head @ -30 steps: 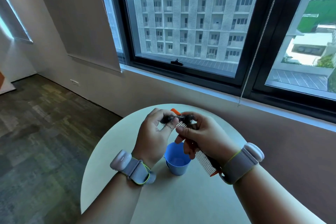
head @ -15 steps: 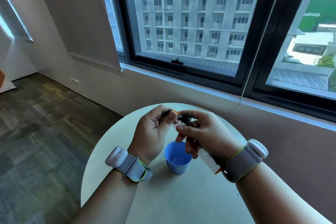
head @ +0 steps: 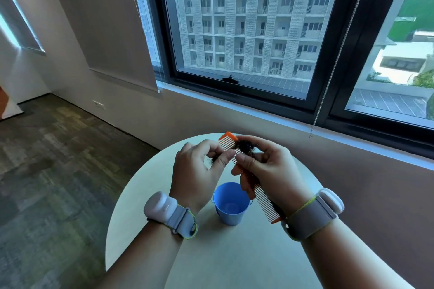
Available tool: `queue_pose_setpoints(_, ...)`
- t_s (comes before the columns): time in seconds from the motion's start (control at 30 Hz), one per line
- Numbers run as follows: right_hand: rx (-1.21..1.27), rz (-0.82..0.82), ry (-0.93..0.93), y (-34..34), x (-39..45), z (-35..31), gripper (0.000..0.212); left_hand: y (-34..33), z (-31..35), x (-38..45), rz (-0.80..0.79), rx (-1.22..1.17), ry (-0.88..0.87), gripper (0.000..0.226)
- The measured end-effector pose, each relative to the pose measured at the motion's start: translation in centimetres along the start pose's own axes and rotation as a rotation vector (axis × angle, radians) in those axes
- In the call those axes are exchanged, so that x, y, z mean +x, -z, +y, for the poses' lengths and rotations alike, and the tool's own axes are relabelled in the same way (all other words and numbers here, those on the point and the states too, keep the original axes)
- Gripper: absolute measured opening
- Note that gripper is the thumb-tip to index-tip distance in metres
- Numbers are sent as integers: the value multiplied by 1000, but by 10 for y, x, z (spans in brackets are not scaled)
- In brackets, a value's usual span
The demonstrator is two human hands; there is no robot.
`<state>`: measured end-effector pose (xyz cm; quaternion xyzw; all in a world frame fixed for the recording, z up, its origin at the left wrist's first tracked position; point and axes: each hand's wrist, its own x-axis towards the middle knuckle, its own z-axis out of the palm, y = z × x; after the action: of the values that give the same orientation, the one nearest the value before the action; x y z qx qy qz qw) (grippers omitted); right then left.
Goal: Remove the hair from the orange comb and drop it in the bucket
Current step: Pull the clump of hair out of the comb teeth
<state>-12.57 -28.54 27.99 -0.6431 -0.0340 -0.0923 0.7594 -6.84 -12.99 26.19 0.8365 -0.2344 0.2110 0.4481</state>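
My right hand [head: 267, 166] grips the orange comb [head: 264, 204] by its middle, holding it above the round table. The comb runs from upper left to lower right. A dark clump of hair [head: 245, 146] is tangled in its teeth near the far end. My left hand [head: 197, 171] pinches a tuft of that hair between thumb and fingers, just left of the comb. The small blue bucket [head: 231, 204] stands upright on the table below both hands, and its inside looks bare.
The round pale table [head: 223, 253] stands against a brown wall under a large window [head: 246, 30]. A blind chain [head: 328, 77] hangs at the right. Carpeted floor [head: 58, 171] lies to the left. Both wrists wear grey bands.
My left hand has drawn a tuft of hair a little left, away from the comb's teeth, exposing the orange tip. Both hands sit slightly higher over the bucket.
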Motion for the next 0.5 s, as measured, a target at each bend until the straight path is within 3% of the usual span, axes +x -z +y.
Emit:
queue_pose_setpoints(0.13, 155, 1, 15, -2, -2, -2, 32, 0, -7, 3, -63, -46, -16, 42)
queue_pose_setpoints(0.27, 331, -143, -95, -1, -6, -7, 37, -5, -10, 3, -133, -133, -11, 32)
queue_pose_setpoints(0.4, 226, -212, -113, 0, -7, -10, 33, -9, -6, 3, -81, -163, -26, 28)
queue_pose_setpoints(0.5, 132, -201, -148, 0, -5, -11, 41, -8, -3, 3, -25, -261, 74, 7)
